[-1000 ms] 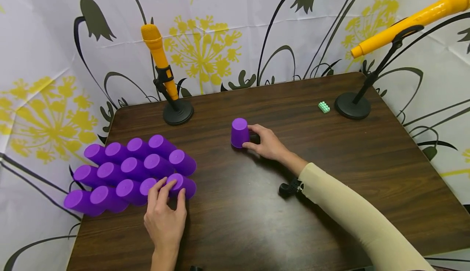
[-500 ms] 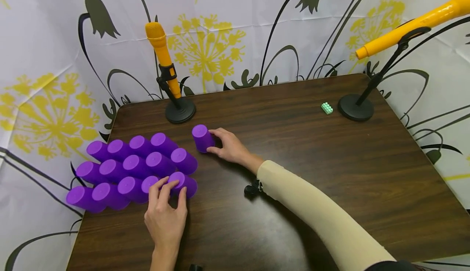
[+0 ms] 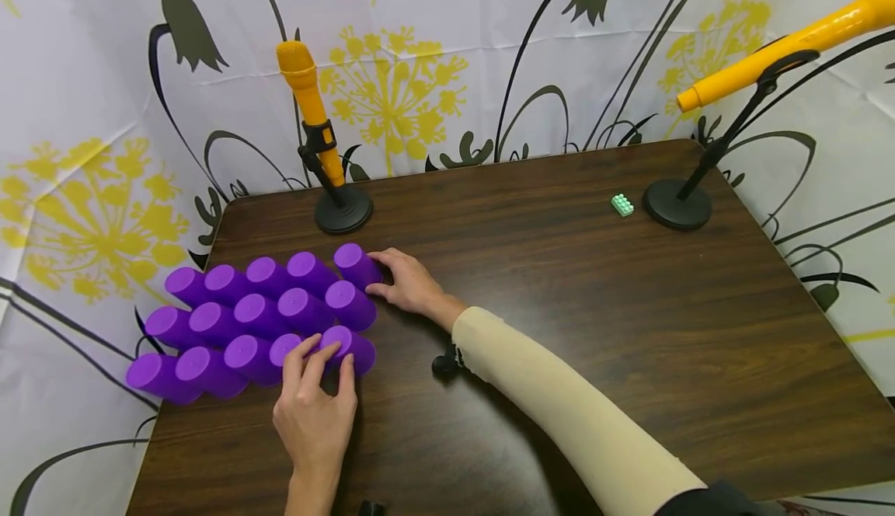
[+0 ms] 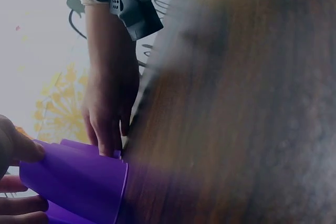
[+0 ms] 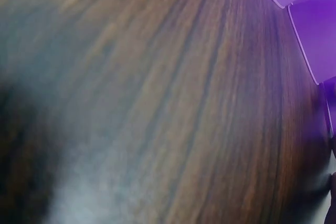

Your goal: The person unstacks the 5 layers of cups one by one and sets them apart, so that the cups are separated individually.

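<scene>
Several purple cups (image 3: 259,315) stand upside down in three close rows on the left of the table. At the right end of the front row, my left hand (image 3: 315,411) holds a purple cup (image 3: 360,353), thumb on its right side and fingers at its top and left. The left wrist view shows this cup (image 4: 79,182) close up between thumb and fingers. My right hand (image 3: 409,281) grips another purple cup (image 3: 358,265) at the right end of the back row, beside its neighbours. Only a sliver of the right hand (image 5: 333,203) shows in the right wrist view.
A yellow microphone (image 3: 308,96) on a black stand is behind the cups. Another yellow microphone (image 3: 783,50) leans on its stand at the back right. A mint toy brick (image 3: 622,205) lies near that base. Patterned cloth (image 3: 433,57) hangs behind the brown table (image 3: 559,306).
My right hand has slid leftward with its purple cup, from the middle of the table to the end of the back row. My left hand keeps its place on the front cup.
</scene>
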The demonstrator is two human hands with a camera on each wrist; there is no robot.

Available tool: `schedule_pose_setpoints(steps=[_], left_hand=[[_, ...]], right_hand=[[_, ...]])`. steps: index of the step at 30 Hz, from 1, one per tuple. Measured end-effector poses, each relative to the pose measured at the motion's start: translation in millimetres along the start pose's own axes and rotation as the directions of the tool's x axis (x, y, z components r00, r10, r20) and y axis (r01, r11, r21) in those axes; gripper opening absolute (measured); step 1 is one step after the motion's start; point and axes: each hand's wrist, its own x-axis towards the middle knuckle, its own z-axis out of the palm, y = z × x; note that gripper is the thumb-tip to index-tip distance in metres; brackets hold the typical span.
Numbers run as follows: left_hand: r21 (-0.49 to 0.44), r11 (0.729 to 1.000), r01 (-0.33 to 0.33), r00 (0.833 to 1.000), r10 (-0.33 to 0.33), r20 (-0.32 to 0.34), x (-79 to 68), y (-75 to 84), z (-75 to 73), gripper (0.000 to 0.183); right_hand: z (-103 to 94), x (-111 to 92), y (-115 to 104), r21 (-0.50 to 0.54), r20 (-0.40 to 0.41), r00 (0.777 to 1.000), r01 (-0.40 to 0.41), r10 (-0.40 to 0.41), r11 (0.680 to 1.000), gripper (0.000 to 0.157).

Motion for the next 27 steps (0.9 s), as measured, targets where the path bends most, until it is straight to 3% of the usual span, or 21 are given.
schedule_pose_setpoints(steps=[27], left_hand=[[0.020,0.999,-0.026,0.999,0.027,-0.019,-1.6,3.2,0.4,0.018]], right_hand=[[-9.6,-11,8,-0.029,0.066,0.997,0.043,-0.041,0.999,0.067]])
